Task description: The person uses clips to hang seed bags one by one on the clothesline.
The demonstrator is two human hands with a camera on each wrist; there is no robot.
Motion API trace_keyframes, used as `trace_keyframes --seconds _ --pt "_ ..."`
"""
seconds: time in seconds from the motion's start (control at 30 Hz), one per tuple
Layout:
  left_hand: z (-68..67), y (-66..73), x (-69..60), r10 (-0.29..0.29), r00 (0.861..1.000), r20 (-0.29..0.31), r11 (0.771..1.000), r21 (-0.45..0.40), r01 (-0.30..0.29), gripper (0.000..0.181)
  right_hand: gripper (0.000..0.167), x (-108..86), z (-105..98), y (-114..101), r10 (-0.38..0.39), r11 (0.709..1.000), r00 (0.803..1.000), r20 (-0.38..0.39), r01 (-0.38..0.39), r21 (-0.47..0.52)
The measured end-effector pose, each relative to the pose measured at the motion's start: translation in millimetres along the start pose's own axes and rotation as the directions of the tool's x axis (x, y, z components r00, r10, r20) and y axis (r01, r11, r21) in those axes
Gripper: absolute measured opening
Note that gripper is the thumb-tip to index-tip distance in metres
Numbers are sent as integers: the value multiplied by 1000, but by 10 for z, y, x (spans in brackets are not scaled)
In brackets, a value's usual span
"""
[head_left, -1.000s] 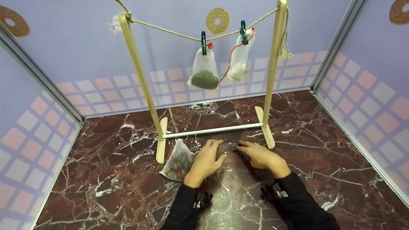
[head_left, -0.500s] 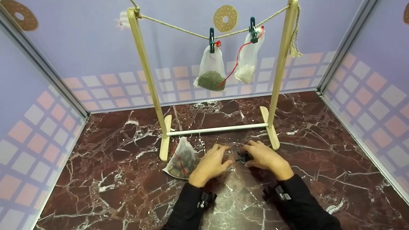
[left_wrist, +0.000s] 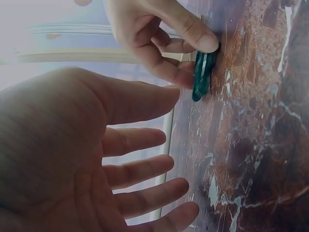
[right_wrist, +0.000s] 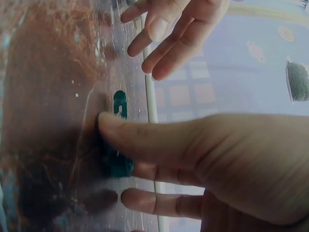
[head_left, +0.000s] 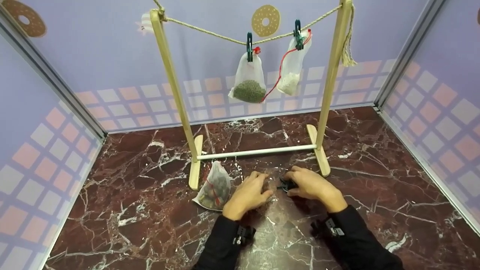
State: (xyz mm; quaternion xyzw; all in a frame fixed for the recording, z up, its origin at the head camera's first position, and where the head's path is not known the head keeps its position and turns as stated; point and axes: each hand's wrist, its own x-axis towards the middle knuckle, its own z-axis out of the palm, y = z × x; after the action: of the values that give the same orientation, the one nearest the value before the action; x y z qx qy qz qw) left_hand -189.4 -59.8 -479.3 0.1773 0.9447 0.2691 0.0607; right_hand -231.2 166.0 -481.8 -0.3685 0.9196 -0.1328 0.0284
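My right hand (head_left: 313, 183) pinches a dark green clothes clip (head_left: 285, 184) between thumb and fingers, low over the tabletop. The right wrist view shows the thumb across the clip (right_wrist: 119, 166). My left hand (head_left: 249, 193) holds nothing; its fingers are spread and nearly straight in the left wrist view, a short way from the clip (left_wrist: 203, 77). Left of that hand a white mesh bag (head_left: 217, 187) with dark lumpy contents and a red drawstring stands on the table. Two more mesh bags hang by green clips, one with green grains (head_left: 249, 90), one with white pieces (head_left: 290, 82).
A wooden stand (head_left: 172, 82) with a white crossbar (head_left: 258, 152) rises behind the hands. Its rope (head_left: 206, 30) sags between the posts and bears the hanging bags. Patterned lilac panels (head_left: 431, 101) enclose the dark red marbled table (head_left: 142, 225) at the back and sides.
The right fingers lay over the clip earlier; now the thumb and fingers grip it and more of it shows. The left hand stays nearly in place. The head view has shifted slightly.
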Motion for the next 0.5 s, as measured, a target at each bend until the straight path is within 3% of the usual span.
trace_keyframes --seconds 0.5 --pt "-25 -7 27 -4 999 43 1000 16 3 66 47 12 -119 -32 -94 992 989 -115 102 69"
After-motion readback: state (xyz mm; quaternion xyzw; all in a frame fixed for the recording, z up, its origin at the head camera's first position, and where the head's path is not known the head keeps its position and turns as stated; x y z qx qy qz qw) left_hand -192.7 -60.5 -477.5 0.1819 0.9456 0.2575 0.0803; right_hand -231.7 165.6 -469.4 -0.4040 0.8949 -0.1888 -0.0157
